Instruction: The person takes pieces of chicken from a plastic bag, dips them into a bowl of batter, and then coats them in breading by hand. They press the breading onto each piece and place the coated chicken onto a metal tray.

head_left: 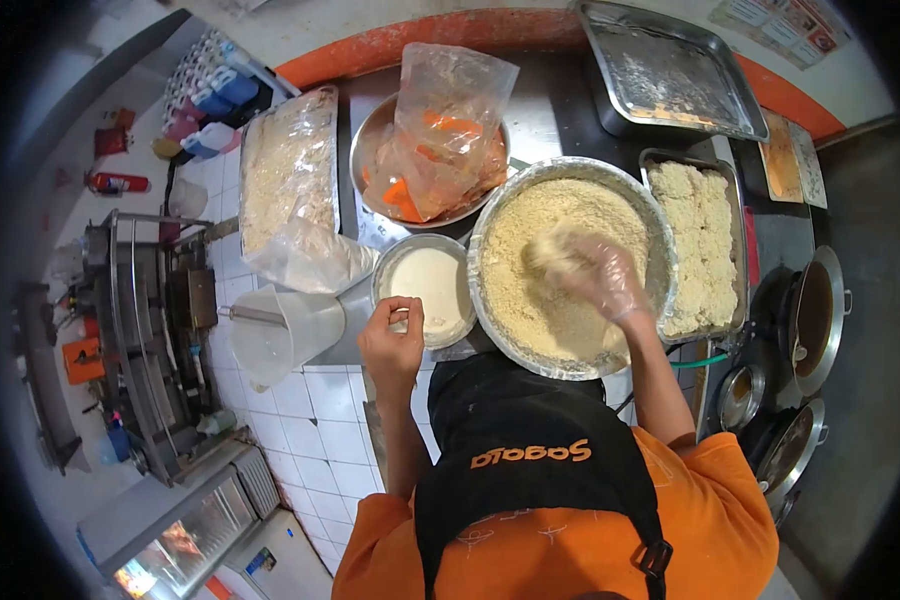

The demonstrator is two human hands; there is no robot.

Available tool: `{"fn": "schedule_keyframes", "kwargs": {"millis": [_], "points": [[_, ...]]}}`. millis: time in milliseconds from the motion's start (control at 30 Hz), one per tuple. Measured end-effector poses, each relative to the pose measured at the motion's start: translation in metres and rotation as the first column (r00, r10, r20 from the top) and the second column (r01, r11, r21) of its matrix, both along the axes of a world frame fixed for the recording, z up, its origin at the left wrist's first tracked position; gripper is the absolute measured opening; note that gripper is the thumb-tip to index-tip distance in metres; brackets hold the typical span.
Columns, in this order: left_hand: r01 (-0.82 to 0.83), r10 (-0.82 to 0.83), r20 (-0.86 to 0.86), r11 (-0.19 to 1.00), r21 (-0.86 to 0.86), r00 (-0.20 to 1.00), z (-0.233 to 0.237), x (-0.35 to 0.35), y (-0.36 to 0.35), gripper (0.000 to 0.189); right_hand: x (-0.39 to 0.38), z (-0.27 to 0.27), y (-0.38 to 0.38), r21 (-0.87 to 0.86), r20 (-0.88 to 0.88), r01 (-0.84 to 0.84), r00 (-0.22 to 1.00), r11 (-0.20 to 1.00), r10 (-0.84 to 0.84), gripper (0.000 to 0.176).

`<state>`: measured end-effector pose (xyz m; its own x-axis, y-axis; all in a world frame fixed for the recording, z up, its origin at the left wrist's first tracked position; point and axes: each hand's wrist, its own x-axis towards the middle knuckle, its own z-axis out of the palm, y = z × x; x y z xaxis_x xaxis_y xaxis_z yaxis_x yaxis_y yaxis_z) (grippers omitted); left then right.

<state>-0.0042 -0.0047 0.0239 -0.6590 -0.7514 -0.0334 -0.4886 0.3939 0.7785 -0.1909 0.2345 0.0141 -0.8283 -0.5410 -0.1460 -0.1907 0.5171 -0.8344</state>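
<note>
A large round metal bowl (485, 300) holds pale yellow crumbs (525, 215). Over the crumbs is my right hand (600, 272) in a thin clear glove, its fingers closed round a crumb-coated piece (555, 250) that is blurred by motion. My left hand (394, 335), bare, has its fingertips pinched together at the near left rim of a smaller metal bowl (378, 284) of whitish liquid (425, 285). What the left fingers hold, if anything, is too small to tell. Right of the large bowl, a tray (738, 235) holds several crumb-coated pieces (692, 240).
Behind stands a metal bowl (358, 165) with orange-tinted contents under a plastic bag (450, 120). A crumb-filled tray (290, 165), a flour bag (315, 258) and a clear jug (285, 335) are left. Metal trays (670, 75) stand back right; pans (820, 320) lie right.
</note>
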Motion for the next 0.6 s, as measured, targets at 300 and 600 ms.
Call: {"fn": "schedule_keyframes", "kwargs": {"millis": [300, 600], "points": [[0.079, -0.079, 0.042, 0.997, 0.009, 0.996, 0.006, -0.002, 0.005, 0.015, 0.047, -0.080, 0.016, 0.611, -0.022, 0.008, 1.000, 0.791, 0.007, 0.053], [0.030, -0.035, 0.104, 0.998, 0.055, 0.994, 0.009, -0.008, 0.005, 0.017, 0.052, -0.050, -0.002, 0.562, 0.061, 0.001, 0.997, 0.827, -0.042, 0.041]]}}
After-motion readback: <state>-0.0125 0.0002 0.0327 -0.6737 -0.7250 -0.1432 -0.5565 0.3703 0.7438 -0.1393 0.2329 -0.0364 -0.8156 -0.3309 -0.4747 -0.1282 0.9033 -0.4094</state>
